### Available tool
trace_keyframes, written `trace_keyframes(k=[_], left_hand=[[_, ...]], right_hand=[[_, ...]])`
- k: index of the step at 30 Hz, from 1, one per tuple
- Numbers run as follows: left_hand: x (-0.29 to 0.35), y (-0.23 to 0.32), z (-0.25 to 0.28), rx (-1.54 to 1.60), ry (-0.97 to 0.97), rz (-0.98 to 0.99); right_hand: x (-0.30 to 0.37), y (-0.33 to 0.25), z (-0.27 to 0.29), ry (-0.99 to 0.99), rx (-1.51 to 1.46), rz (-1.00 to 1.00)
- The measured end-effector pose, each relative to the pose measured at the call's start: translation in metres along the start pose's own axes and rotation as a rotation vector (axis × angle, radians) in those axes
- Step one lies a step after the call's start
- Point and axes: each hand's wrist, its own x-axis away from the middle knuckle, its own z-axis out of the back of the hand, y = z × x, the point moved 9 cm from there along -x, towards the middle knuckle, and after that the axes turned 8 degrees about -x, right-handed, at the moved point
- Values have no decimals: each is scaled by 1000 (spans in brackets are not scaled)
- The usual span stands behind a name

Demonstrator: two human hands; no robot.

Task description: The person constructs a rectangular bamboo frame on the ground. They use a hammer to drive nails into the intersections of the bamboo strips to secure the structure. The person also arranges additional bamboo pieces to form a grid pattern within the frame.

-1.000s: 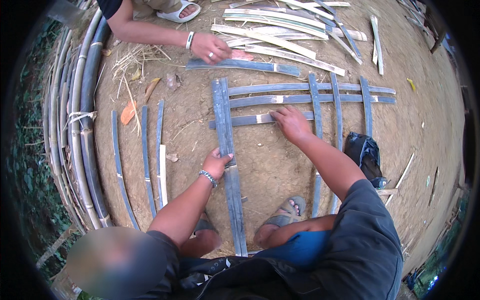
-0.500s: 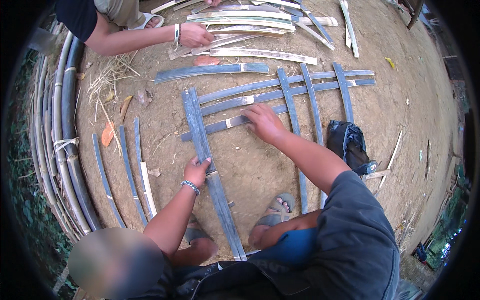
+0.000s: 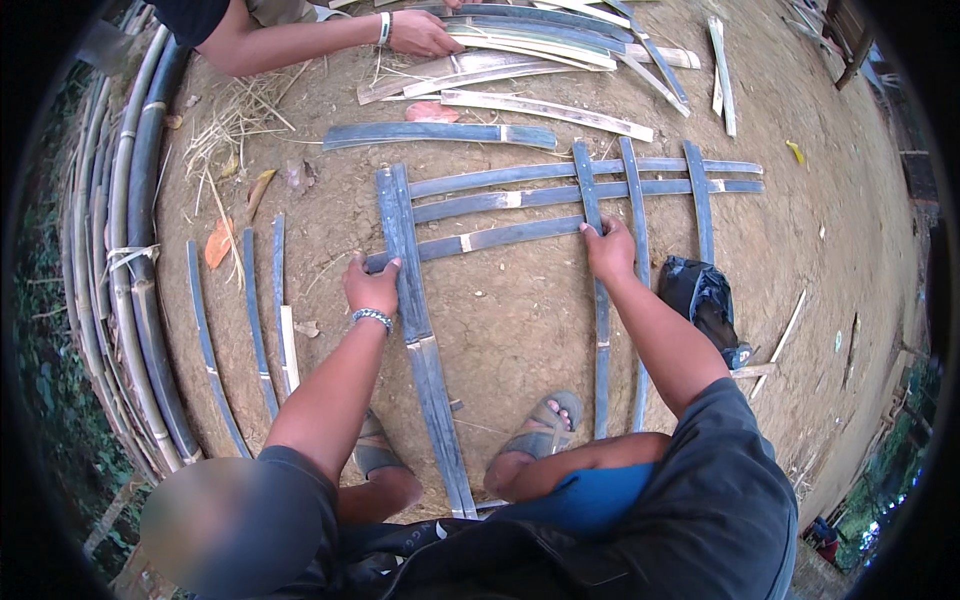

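Observation:
Dark bamboo strips lie crossed on the ground as an open lattice. My left hand is closed around the left end of the lowest cross strip, where it meets the wide upright bamboo strip. At that cross strip's other end, my right hand grips with its thumb and fingers beside a narrower upright strip. Two more cross strips, the top one and the middle one, run above it. Farther right stand two other uprights.
Beyond the lattice lies a loose dark strip; a co-worker's hand touches a pile of split bamboo. Long bamboo poles line the left. Several narrow strips lie left of me. A black bag sits at right.
My left hand has moved up from the wide upright to the lowest cross strip's left end. My right hand has slid right to its other end; that strip now reaches the narrower upright.

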Motion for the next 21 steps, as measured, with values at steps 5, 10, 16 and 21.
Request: trace_keyframes(k=[5, 10, 16, 21], left_hand=[[-4, -7, -6, 129, -18, -6], [-6, 2, -9, 154, -35, -41], [-10, -8, -10, 172, -54, -20], [-13, -8, -14, 155, -53, -13]], right_hand=[[-9, 14, -9, -12, -62, -87], [-16, 33, -11, 41, -91, -57], [-11, 23, -14, 14, -90, -87], [-13, 25, -10, 41, -147, -70]])
